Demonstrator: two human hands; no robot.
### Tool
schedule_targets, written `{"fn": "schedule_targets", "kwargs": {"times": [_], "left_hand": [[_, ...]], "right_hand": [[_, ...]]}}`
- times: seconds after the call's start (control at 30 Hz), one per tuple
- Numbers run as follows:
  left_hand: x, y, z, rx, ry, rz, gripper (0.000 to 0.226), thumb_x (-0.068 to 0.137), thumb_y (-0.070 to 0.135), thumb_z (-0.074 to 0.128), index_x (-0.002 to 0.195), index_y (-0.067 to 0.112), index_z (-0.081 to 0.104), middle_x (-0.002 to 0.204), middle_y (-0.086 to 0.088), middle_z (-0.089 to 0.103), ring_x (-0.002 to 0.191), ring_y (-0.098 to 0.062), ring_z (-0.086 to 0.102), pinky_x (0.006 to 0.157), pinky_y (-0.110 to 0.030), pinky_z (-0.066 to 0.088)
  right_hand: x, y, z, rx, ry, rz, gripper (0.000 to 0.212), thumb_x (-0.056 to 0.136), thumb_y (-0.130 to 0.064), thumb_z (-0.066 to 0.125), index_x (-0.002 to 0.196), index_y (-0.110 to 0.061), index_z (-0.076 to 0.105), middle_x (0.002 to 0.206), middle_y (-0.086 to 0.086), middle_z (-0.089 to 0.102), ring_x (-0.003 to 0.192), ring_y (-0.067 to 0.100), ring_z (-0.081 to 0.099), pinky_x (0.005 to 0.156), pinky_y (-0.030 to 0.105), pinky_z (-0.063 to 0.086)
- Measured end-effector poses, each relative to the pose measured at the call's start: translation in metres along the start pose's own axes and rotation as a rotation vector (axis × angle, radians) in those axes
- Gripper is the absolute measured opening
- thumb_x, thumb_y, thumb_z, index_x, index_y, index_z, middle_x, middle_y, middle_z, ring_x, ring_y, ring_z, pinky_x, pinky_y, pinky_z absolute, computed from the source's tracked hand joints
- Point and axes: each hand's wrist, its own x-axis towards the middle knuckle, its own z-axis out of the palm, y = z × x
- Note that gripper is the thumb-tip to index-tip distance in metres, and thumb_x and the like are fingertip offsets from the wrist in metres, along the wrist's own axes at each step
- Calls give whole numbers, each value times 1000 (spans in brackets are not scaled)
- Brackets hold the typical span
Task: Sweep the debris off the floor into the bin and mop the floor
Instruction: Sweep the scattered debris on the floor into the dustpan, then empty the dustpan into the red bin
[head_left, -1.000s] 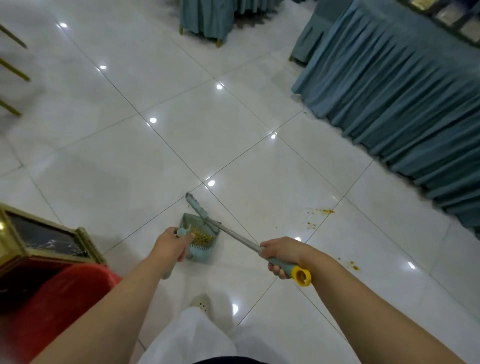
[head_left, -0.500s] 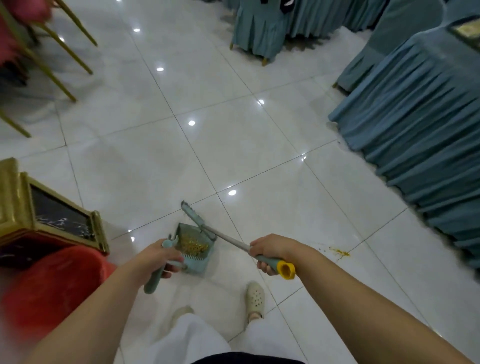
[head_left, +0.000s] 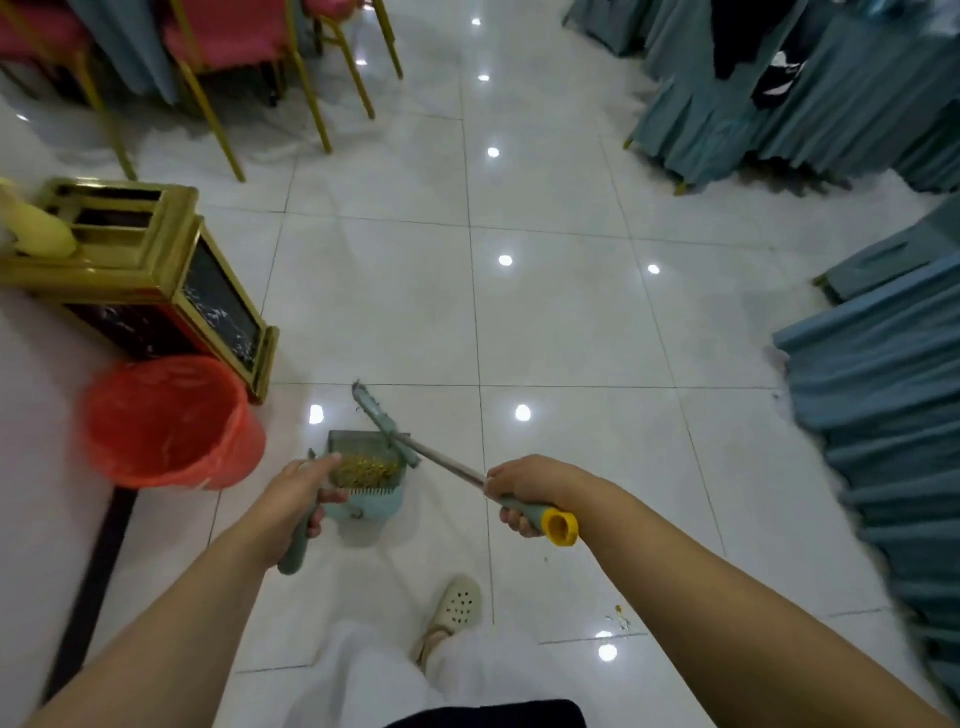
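Note:
My left hand (head_left: 298, 496) grips the handle of a teal dustpan (head_left: 370, 499), which is lifted off the white tiled floor and holds a heap of yellow debris (head_left: 368, 467). My right hand (head_left: 524, 488) grips the grey shaft of a broom (head_left: 441, 457) near its yellow end cap (head_left: 560, 527). The broom's teal head (head_left: 382, 421) lies across the far rim of the dustpan. A red bin (head_left: 166, 421) with a red liner stands on the floor just left of the dustpan. A few crumbs (head_left: 621, 618) lie on the tile at lower right.
A gold-framed black box (head_left: 156, 280) stands behind the red bin. Red chairs with gold legs (head_left: 234, 67) are at the top left. Blue-skirted tables (head_left: 878, 395) and covered chairs (head_left: 727, 119) line the right side. My cream shoe (head_left: 454, 605) is below the dustpan.
The view has swung left: the red bin and gold box have come fully into sight beside the dustpan. Both hands keep their holds, and the floor crumbs now lie behind my right arm.

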Motion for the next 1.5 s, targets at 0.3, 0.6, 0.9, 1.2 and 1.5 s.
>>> {"fn": "schedule_targets", "kwargs": {"times": [0.3, 0.6, 0.9, 1.2, 1.5], "left_hand": [[-75, -51, -30, -140, 154, 160, 18, 88, 20, 61, 77, 11, 50, 47, -4, 39, 31, -12, 31, 35, -16, 26], [-169, -105, -67, -211, 289, 226, 42, 85, 56, 54, 87, 15, 61, 40, 1, 43, 29, -10, 34, 34, -17, 28], [-228, -116, -82, -191, 325, 271, 32, 91, 42, 51, 72, 17, 54, 42, -2, 40, 30, -11, 30, 35, -15, 25], [-255, -98, -81, -226, 383, 311, 32, 87, 43, 51, 75, 13, 52, 39, 0, 41, 28, -12, 29, 35, -15, 25], [-271, -71, -94, -45, 523, 457, 28, 95, 37, 46, 78, 17, 57, 43, 0, 42, 29, -12, 31, 33, -16, 27]], "right_hand": [[-48, 27, 52, -117, -28, -121, 22, 92, -19, 53, 111, -7, 54, 65, 8, 55, 38, 10, 49, 39, 18, 44], [-119, 62, 109, -177, -64, -236, 16, 95, -19, 51, 109, -12, 54, 67, 8, 54, 42, 10, 46, 38, 17, 43], [-170, 64, 130, -167, -96, -307, 9, 95, -13, 48, 102, -10, 53, 66, 11, 50, 34, 10, 43, 36, 14, 40], [-194, 49, 109, -166, -75, -314, 11, 94, -17, 52, 94, -6, 53, 67, 11, 53, 40, 10, 45, 38, 16, 43], [-214, 23, 79, -107, -171, -435, 15, 94, -17, 54, 107, -10, 55, 66, 10, 51, 33, 8, 45, 34, 14, 41]]}}
